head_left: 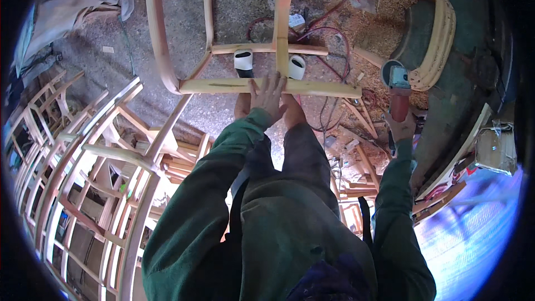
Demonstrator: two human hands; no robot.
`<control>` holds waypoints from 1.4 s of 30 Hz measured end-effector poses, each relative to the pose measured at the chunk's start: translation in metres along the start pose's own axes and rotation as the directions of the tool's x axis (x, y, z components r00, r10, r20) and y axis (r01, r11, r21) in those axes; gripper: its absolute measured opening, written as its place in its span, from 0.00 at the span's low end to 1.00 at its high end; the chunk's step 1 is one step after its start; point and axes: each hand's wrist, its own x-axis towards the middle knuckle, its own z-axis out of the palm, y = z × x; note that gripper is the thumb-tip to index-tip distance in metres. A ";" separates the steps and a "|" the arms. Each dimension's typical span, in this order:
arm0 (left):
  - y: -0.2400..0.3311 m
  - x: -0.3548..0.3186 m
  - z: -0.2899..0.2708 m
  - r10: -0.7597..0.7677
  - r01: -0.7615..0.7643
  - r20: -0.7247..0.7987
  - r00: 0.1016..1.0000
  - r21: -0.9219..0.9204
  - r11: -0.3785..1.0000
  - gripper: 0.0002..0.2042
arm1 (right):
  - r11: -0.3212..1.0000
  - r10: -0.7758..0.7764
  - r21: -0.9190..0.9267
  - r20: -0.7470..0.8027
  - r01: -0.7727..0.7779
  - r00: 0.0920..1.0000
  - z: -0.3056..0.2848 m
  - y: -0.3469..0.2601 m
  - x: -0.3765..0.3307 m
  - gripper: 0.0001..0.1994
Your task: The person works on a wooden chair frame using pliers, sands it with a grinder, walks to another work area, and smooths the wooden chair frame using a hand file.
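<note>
In front of my legs stands a pale wooden furniture frame, its near crossbar (320, 88) running left to right. My left hand (268, 97) lies flat on the middle of that bar, fingers stretched out and slightly spread. Off to the right, past the bar's end, my right hand (401, 128) is closed around the body of an angle grinder (399, 78). The grinder has a red-brown body and a grey-blue head, with a round disc at its far left side. It is held apart from the frame. Whether the disc is spinning cannot be made out.
Several wooden chair frames (106, 153) are piled at the left. Red hose (346, 44) and cables trail over the floor among sawdust and wood offcuts. Curved wooden pieces (443, 28) lie at the far right, a cardboard box (496, 149) nearer. Grey cloth (81, 0) hangs at the far left.
</note>
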 end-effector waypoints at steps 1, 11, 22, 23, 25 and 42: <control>0.001 0.000 0.000 -0.035 0.035 0.014 0.999 0.002 0.999 0.45 | 0.999 0.023 0.039 0.015 -0.024 1.000 0.005 0.004 -0.003 0.25; 0.045 -0.060 0.018 -0.092 -0.017 -0.208 0.974 -0.469 0.883 0.39 | 0.986 -0.035 0.167 0.251 -0.008 0.967 0.086 -0.081 -0.064 0.27; 0.088 -0.031 0.026 -0.072 0.174 0.273 0.959 -0.770 -0.614 0.23 | 0.995 -0.096 0.080 0.616 0.060 0.782 0.126 -0.177 -0.077 0.32; 0.085 -0.032 0.023 -0.096 0.123 0.245 0.965 -0.742 -0.659 0.22 | 0.994 -0.112 0.069 0.627 0.088 0.771 0.129 -0.179 -0.076 0.33; 0.080 -0.030 0.028 -0.085 0.131 0.254 0.964 -0.726 -0.675 0.21 | 0.991 -0.128 0.058 0.638 0.119 0.759 0.131 -0.184 -0.075 0.34; 0.133 0.040 -0.016 0.153 0.360 0.354 0.923 -0.650 -0.669 0.20 | 0.968 0.007 0.132 0.839 -0.216 0.544 0.083 -0.144 0.011 0.24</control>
